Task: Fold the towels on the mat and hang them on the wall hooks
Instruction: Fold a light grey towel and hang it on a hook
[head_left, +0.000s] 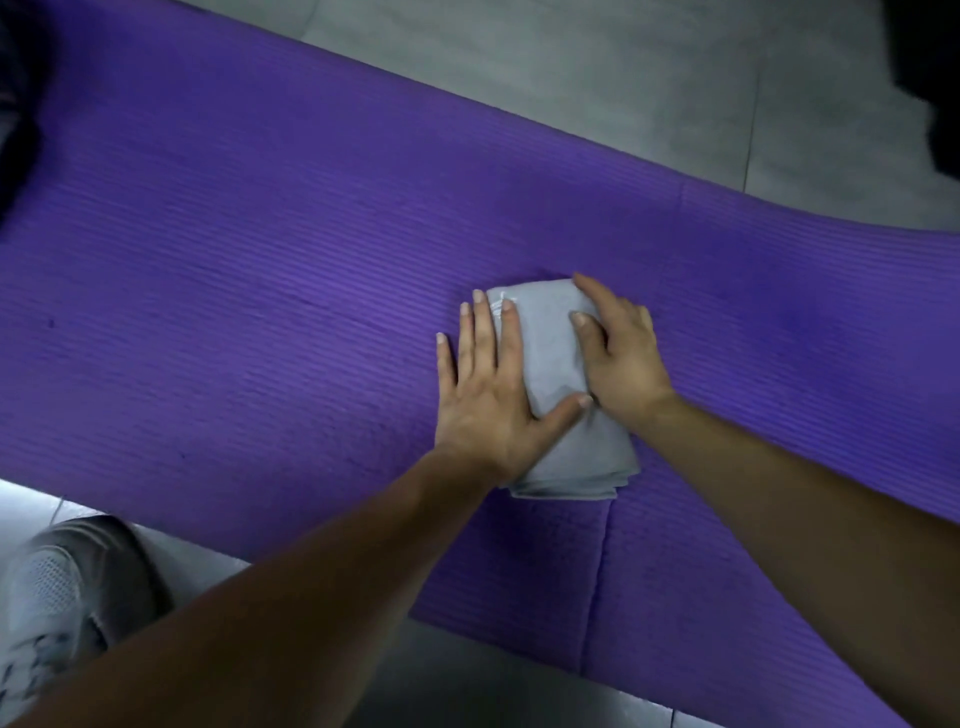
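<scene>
hands press flat on a small grey folded cloth towel lying right of centre on the ribbed purple foam mat: left hand open, fingers spread; right hand open, palm down, gripping nothing.

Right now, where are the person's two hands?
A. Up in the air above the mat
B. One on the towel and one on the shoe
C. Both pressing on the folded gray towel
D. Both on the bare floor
C: the left hand and the right hand both lie flat on the folded gray towel, which rests on the purple mat.
</scene>
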